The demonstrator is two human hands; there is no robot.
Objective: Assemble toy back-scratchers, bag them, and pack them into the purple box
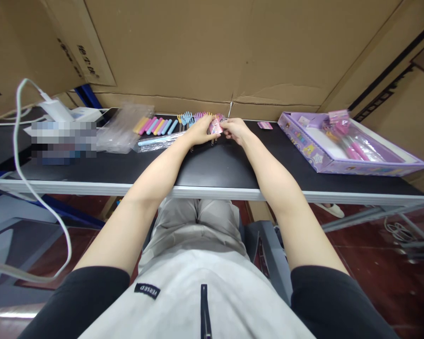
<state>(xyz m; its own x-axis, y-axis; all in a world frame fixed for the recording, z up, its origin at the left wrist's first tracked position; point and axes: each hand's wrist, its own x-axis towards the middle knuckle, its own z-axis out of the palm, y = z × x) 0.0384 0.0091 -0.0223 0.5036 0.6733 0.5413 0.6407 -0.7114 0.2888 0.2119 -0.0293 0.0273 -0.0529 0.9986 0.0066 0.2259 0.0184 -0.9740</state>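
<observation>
Holding a small pink card (216, 126) in the left hand (199, 131), fingers closed on it, over the far side of the black surface (219, 167). Got the right hand (236, 130) just beside it, fingers bunched narrow; can't tell if gripping anything. Also seeing pastel sticks (158, 126) lined up left, near clear plastic bags (122, 129), plus a purple box (320, 162) off right.

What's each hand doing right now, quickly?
Left hand: closed, holding a small pink card between thumb and fingers.
Right hand: fingers curled beside the card; whether it grips anything cannot be told.
</observation>
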